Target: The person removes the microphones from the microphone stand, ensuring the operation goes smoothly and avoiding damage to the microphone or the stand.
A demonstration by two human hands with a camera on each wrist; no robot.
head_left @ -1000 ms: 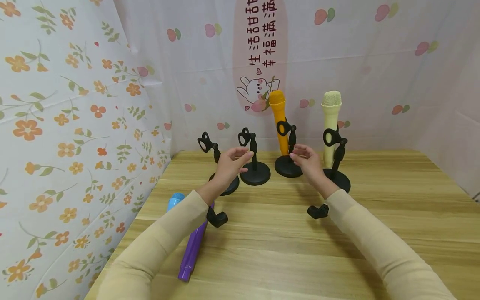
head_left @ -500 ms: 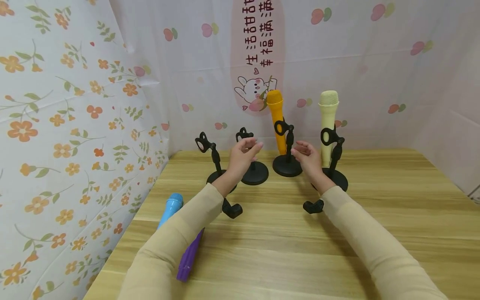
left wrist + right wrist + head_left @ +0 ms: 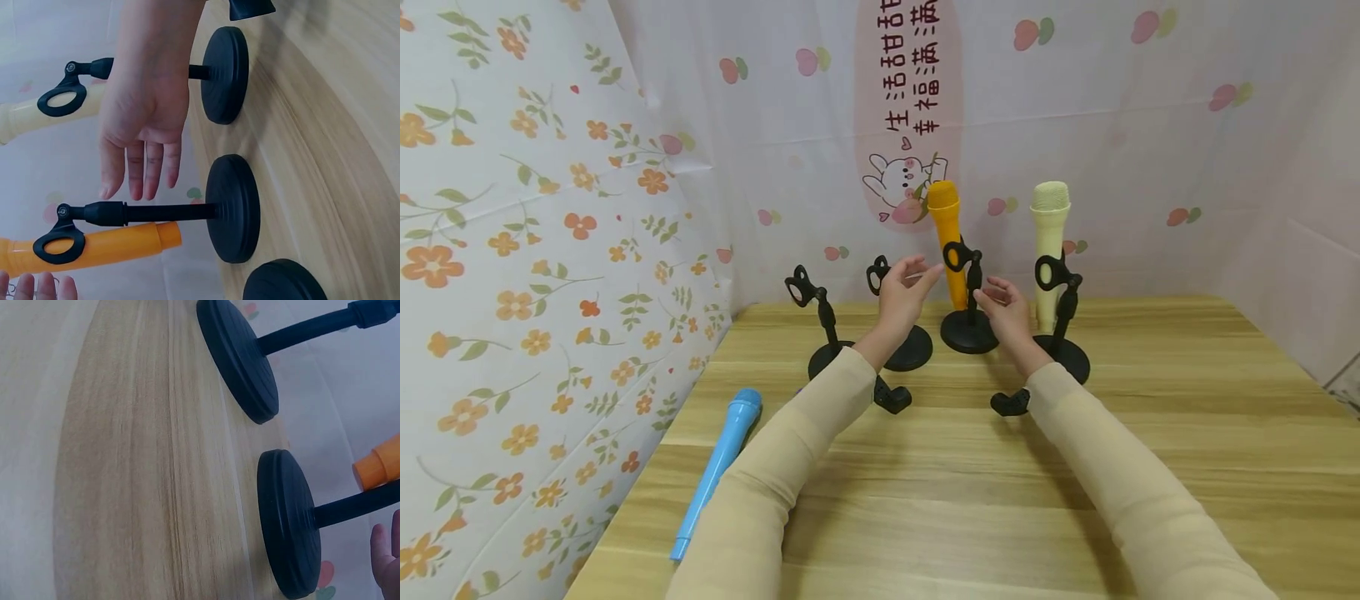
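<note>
An orange microphone (image 3: 946, 218) stands upright, slightly tilted, with the ringed clip of a black microphone stand (image 3: 972, 321) across it. My left hand (image 3: 901, 300) is just left of it, thumb and fingers apart, fingertips near the clip. On the other side my right hand (image 3: 1009, 315) has its thumb tip right at the stand's pole, fingers loosely bent around nothing. The left wrist view shows the right palm (image 3: 147, 115) beside the pole, and the left fingers (image 3: 45, 286) near the clip. In the right wrist view, right fingers (image 3: 381, 547) show beside the pole.
A cream microphone (image 3: 1049, 242) rises behind another stand (image 3: 1066, 312) at right. Two more stands, one far left (image 3: 827, 321) and one behind the left hand (image 3: 913, 350), hold no microphone. A blue microphone (image 3: 724, 454) lies at left; a purple one is mostly hidden under the left sleeve.
My left hand has moved right and up, from the second stand toward the orange microphone. The right hand stays close to the pole. The left sleeve now covers most of the purple microphone.
</note>
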